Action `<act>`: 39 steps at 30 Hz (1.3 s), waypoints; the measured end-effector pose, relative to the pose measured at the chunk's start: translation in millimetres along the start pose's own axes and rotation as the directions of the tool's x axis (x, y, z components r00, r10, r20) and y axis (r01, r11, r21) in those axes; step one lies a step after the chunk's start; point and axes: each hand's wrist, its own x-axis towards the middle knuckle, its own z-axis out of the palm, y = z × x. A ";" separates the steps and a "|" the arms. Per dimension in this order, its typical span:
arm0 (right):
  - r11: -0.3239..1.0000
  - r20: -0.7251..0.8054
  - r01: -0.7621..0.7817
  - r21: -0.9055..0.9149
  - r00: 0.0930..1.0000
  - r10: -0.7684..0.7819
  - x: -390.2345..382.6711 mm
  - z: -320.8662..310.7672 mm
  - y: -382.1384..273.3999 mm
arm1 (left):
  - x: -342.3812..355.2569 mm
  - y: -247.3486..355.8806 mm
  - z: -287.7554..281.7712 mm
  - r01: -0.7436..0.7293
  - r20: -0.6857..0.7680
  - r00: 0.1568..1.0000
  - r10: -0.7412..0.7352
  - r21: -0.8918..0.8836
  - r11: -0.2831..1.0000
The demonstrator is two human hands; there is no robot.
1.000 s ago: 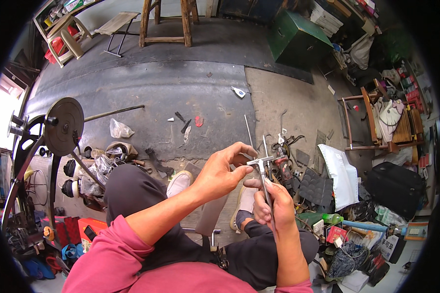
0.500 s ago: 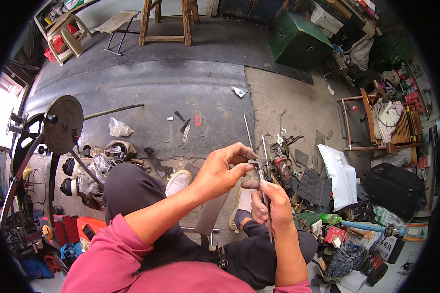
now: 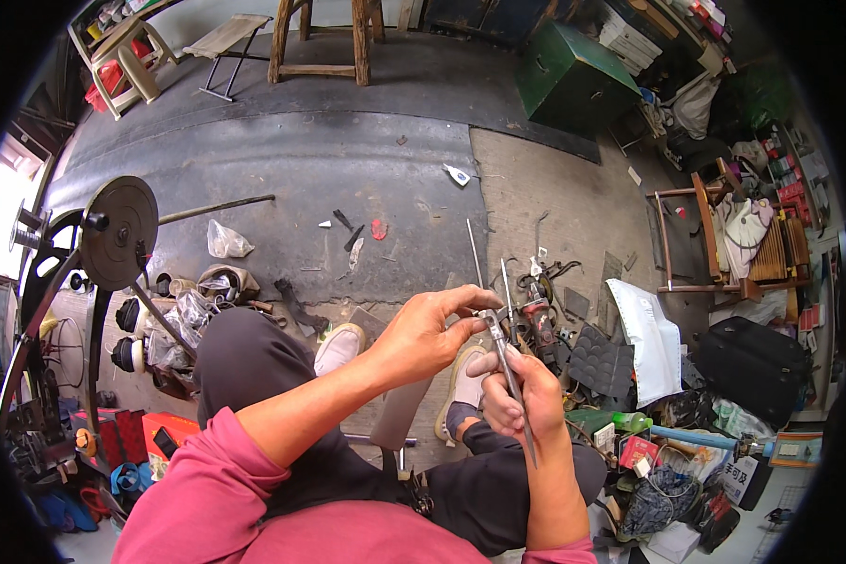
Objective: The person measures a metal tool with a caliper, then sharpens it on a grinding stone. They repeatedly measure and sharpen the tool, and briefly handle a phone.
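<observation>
Above the gap between the seated person's knees (image 3: 244,362), the left hand (image 3: 425,338) pinches the top end of a slender metal tool (image 3: 498,342), while the right hand (image 3: 528,393) is clamped around its tapering shaft. The crosspiece that stuck out sideways a second ago now hardly shows, suggesting the tool has been turned; both hands have barely moved.

Across our view we see a black wheel (image 3: 117,249) at nine o'clock, a wooden stool (image 3: 316,70) at eleven, a green chest (image 3: 578,80) at one, a chair (image 3: 704,226) under cloth (image 3: 744,227) at three and a green bottle (image 3: 631,420) at four.
</observation>
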 end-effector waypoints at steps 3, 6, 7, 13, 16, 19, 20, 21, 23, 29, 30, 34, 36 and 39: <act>1.000 0.013 -0.017 -0.013 1.000 0.017 0.2 -0.6 1.2 | 1.1 -2.6 1.0 -0.024 -0.008 1.000 0.025 0.031 0.999; 1.000 0.023 -0.008 -0.006 1.000 0.008 0.6 0.2 2.0 | -0.4 -3.7 0.8 0.014 -0.020 1.000 -0.014 0.018 1.000; 1.000 0.014 -0.010 -0.002 1.000 0.010 0.7 0.6 2.1 | -0.8 -3.6 0.7 0.031 -0.019 0.999 -0.032 -0.014 0.999; 1.000 0.001 0.001 -0.020 1.000 -0.001 1.3 3.3 1.8 | -0.7 -2.1 1.3 0.027 -0.041 0.999 -0.028 -0.036 0.999; 0.999 -0.009 0.008 -0.037 1.000 -0.008 2.2 3.1 2.4 | -0.2 -2.7 1.5 0.042 -0.032 0.999 -0.044 -0.057 0.997; 0.999 -0.008 0.012 -0.039 1.000 -0.013 3.0 2.3 3.3 | -0.7 -2.8 1.0 0.073 -0.012 0.997 -0.073 -0.068 0.995; 0.999 0.002 0.024 -0.029 1.000 -0.024 3.2 1.9 3.8 | -0.6 -2.7 1.1 0.064 -0.013 0.998 -0.065 -0.063 0.996; 0.999 -0.016 0.018 -0.036 1.000 -0.018 3.5 1.4 4.2 | -0.5 -2.4 1.0 0.055 -0.014 0.998 -0.056 -0.058 0.997; 0.999 -0.021 0.030 -0.021 0.999 -0.030 3.8 0.5 5.2 | -0.4 -1.5 0.4 0.070 -0.002 0.998 -0.070 -0.038 0.997; 0.999 -0.019 0.032 0.012 0.999 -0.032 4.9 -0.7 6.1 | -0.2 1.2 -1.4 0.134 0.032 0.991 -0.133 -0.046 0.990; 1.000 -0.032 0.027 -0.005 0.999 -0.027 5.1 -0.7 6.1 | -0.2 1.2 -1.5 0.150 0.041 0.988 -0.148 -0.043 0.988; 0.999 -0.064 0.026 -0.026 0.998 -0.028 5.1 0.6 5.7 | -0.4 -2.0 -1.0 0.133 0.017 0.991 -0.133 -0.064 0.989; 0.999 -0.074 0.027 -0.037 0.997 -0.030 5.1 1.3 5.7 | -0.4 -5.2 1.1 0.084 -0.033 0.996 -0.087 -0.069 0.994; 0.998 -0.078 0.036 -0.046 0.996 -0.040 5.0 2.2 5.8 | 0.0 -10.1 3.8 0.038 -0.038 0.998 -0.044 -0.151 0.988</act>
